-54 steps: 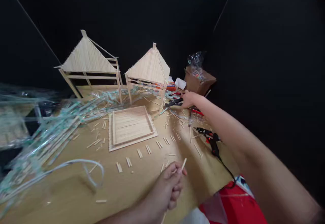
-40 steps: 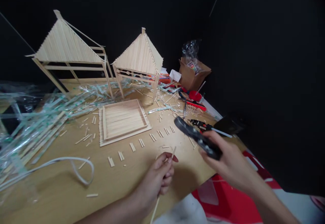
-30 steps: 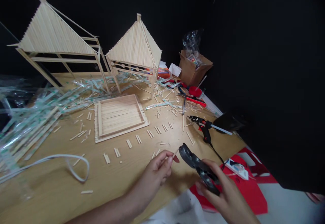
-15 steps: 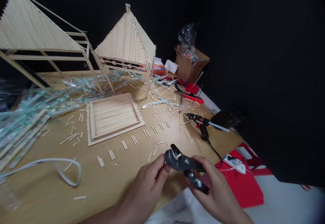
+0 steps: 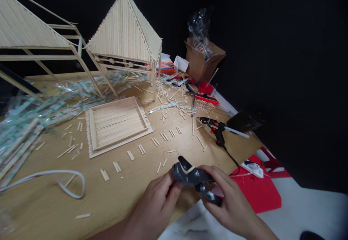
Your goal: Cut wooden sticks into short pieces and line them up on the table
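Observation:
My right hand (image 5: 228, 198) is wrapped around the handles of a black pair of hand cutters (image 5: 187, 176), above the table's front edge. A thin pale wooden stick (image 5: 188, 170) shows in the jaws. Close against the jaws, my left hand (image 5: 160, 200) is closed in a pinch on the stick, whose gripped end is mostly hidden by the tool and fingers. Short cut sticks (image 5: 130, 155) lie in small pairs in a row beyond my hands. Behind them sits a flat stick-built tray with a raised rim (image 5: 94, 133).
A stick-built house with a pitched roof (image 5: 119, 33) stands at the back, beside a larger roofed frame (image 5: 24, 26). A glue gun (image 5: 217, 129) lies at right with its cord. Plastic wrappers (image 5: 54, 98), a white cable (image 5: 78, 174) and a cardboard box (image 5: 201, 64) are around.
The view has shifted slightly, so the house looks larger and further left. In the jaws, the stick now shows as a longer piece at a different angle. Both hands keep their grip.

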`<state>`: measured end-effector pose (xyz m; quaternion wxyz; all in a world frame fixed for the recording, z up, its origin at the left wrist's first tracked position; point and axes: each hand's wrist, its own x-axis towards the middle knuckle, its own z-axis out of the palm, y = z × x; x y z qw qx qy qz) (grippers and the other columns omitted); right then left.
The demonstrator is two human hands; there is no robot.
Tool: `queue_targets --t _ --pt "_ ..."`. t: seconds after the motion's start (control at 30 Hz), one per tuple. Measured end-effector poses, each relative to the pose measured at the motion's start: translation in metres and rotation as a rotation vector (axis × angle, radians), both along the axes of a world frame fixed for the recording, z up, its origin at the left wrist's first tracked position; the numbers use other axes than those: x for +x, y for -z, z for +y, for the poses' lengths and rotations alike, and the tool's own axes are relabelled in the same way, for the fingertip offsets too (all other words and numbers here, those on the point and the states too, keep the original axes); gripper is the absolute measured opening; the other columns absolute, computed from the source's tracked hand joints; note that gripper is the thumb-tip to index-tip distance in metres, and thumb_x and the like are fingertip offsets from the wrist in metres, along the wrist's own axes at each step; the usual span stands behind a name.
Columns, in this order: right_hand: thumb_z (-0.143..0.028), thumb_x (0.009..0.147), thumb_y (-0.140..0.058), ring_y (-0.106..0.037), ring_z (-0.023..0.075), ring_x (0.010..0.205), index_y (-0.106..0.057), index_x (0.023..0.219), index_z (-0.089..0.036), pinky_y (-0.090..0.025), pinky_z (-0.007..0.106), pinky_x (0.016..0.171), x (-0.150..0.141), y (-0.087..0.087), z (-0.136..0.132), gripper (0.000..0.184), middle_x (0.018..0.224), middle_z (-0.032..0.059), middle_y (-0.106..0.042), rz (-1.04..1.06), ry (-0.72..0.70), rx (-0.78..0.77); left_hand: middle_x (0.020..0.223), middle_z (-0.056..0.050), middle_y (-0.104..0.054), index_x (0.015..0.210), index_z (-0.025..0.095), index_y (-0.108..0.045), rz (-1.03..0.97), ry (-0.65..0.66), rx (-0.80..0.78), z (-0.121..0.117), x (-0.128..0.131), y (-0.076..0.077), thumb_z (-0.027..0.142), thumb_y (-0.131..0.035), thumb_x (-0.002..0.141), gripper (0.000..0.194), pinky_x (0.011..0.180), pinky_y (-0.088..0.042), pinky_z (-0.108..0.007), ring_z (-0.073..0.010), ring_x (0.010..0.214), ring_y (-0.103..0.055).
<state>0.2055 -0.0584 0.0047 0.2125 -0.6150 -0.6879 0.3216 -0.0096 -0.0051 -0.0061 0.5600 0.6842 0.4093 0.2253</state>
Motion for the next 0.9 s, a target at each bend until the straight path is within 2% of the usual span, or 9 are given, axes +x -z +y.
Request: queue_targets --t 0.23,0.43,0.73,0.9 --pt "-0.009 0.065 -0.054 -0.054 0.0194 0.100 -0.039 0.123 -0.028 -0.044 0.029 0.085 -0.0003 0.0021 -0.0008 0.063 0.108 0.0034 -0.055 0.011 -0.007 -0.016 0.100 -0.007 -0.066 0.107 0.022 -0.060 0.027 0.025 0.039 0.0020 -0.0017 -0.0034 0.024 -0.038 0.092 0.026 0.077 -0.042 -0.027 -0.0200 0.090 -0.059" --pt "-0.007 0.064 -0.055 -0.053 0.0192 0.104 -0.036 0.124 -0.029 -0.043 0.028 0.088 -0.0005 0.0026 -0.0026 0.067 0.113 0.0031 -0.055 0.003 -0.007 -0.015 0.097 -0.005 -0.067 0.107 0.023 -0.059 -0.028 0.022 0.046 0.0000 -0.0009 0.0016 0.024 -0.040 0.092 0.025 0.075 -0.042 -0.025 -0.0179 0.086 -0.060" --pt "-0.011 0.068 -0.056 -0.056 0.0217 0.104 -0.037 0.124 -0.027 -0.046 0.030 0.087 -0.0001 0.0013 -0.0054 0.062 0.114 0.0067 -0.057 -0.058 -0.025 0.047 0.096 -0.005 -0.066 0.105 0.022 -0.060 -0.071 0.024 0.046 -0.0030 -0.0021 -0.0027 0.024 -0.042 0.091 0.023 0.074 -0.042 -0.024 -0.0172 0.083 -0.059" --pt "-0.019 0.075 -0.057 -0.060 0.0199 0.096 -0.044 0.122 -0.025 -0.050 0.027 0.080 0.0004 0.0017 -0.0052 0.049 0.110 0.0072 -0.060 0.012 0.012 -0.074 0.096 -0.005 -0.067 0.107 0.022 -0.060 -0.052 -0.019 0.001 -0.0053 0.0009 0.0011 0.028 -0.039 0.093 0.026 0.074 -0.041 -0.025 -0.0178 0.083 -0.059"
